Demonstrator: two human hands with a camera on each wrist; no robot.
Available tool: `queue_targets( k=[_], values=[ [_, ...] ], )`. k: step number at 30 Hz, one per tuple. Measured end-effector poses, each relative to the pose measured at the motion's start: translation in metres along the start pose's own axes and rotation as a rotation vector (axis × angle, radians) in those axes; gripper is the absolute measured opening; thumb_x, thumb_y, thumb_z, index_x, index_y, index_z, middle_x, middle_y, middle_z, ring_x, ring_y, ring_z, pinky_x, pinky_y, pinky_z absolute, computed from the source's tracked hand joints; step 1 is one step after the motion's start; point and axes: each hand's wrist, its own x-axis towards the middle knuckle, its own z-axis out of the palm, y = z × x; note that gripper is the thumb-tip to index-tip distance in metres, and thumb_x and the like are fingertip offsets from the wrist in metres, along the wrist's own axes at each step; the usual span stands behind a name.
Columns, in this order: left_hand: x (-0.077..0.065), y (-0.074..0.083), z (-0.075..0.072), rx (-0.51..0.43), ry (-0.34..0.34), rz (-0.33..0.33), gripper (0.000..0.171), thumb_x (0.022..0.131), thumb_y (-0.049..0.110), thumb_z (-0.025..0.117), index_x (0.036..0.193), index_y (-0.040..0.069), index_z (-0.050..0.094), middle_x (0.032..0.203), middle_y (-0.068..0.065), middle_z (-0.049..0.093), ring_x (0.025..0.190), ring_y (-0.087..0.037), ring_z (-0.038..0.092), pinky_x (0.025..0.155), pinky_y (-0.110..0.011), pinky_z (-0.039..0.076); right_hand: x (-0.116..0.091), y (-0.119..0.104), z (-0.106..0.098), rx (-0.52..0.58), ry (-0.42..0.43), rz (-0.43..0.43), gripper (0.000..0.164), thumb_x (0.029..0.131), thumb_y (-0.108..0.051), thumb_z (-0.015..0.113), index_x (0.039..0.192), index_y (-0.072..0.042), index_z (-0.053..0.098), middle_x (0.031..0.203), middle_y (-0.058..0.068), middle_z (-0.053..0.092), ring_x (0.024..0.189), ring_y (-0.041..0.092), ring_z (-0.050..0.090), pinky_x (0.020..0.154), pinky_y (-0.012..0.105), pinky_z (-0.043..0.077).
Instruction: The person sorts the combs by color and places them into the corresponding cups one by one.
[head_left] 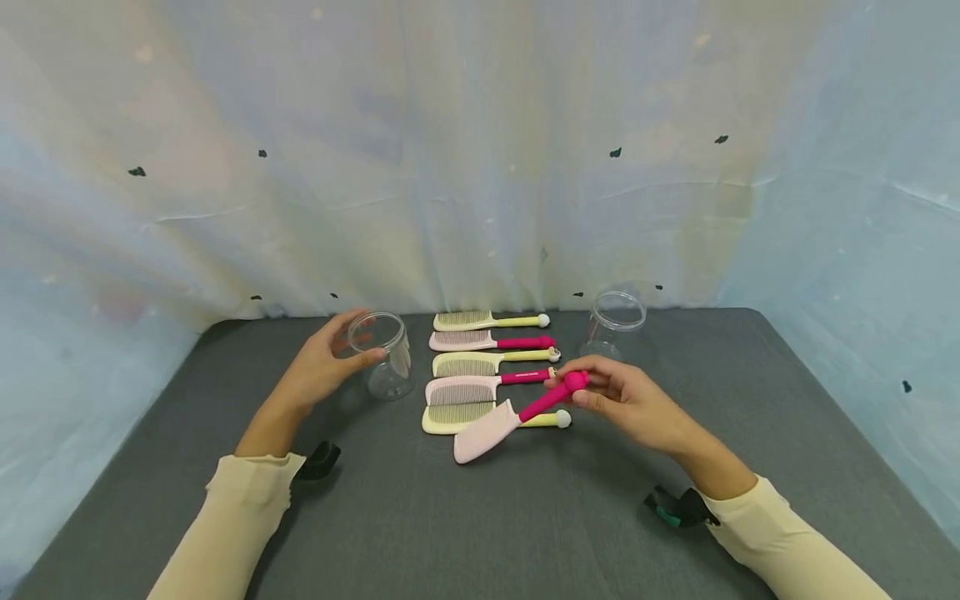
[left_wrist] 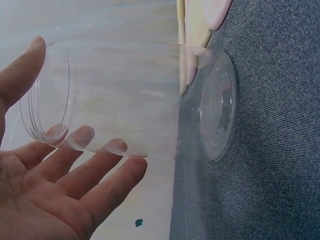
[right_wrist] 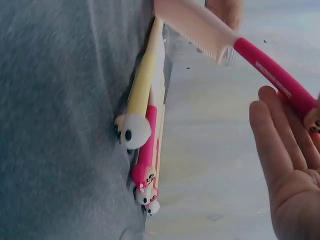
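A clear plastic jar (head_left: pixel 391 371) stands at the left of the combs, and my left hand (head_left: pixel 322 362) holds it near the rim. In the left wrist view my thumb (left_wrist: pixel 22 72) lies by the jar's (left_wrist: pixel 125 100) mouth, the other fingers along its opposite side. My right hand (head_left: pixel 626 400) holds a pink comb (head_left: pixel 487 432) by the head-shaped end of its magenta handle. That comb tilts down to the left, overlapping a yellow comb (head_left: pixel 442 419) in the head view. In the right wrist view, the held comb (right_wrist: pixel 272 75) is raised above the table.
Several yellow and pink combs (head_left: pixel 461 389) lie stacked in a row up the middle of the grey table (head_left: pixel 480 525), handles to the right. A second clear jar (head_left: pixel 617 321) stands at the back right. A pale curtain (head_left: pixel 480 167) hangs along the back edge.
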Motion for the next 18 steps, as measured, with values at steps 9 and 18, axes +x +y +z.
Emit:
queue_targets(
  k=[9, 18],
  values=[
    [0.0, -0.002, -0.001, 0.003, 0.02, -0.001, 0.088, 0.087, 0.055, 0.07, 0.158, 0.029, 0.025, 0.161, -0.003, 0.036, 0.145, -0.036, 0.039, 0.107, -0.062, 0.042, 0.007, -0.003, 0.007, 0.142, 0.037, -0.066, 0.033, 0.103, -0.003, 0.051, 0.134, 0.007, 0.049, 0.131, 0.012, 0.066, 0.112, 0.022, 0.07, 0.092, 0.039, 0.057],
    [-0.001, -0.001, 0.002, -0.021, 0.031, 0.005, 0.088, 0.087, 0.054, 0.071, 0.158, 0.028, 0.026, 0.16, -0.005, 0.038, 0.143, -0.036, 0.041, 0.106, -0.06, 0.043, 0.017, -0.015, 0.017, 0.154, 0.104, -0.134, 0.031, 0.102, -0.005, 0.053, 0.131, 0.006, 0.05, 0.122, 0.014, 0.07, 0.11, 0.026, 0.071, 0.091, 0.045, 0.057]
  ],
)
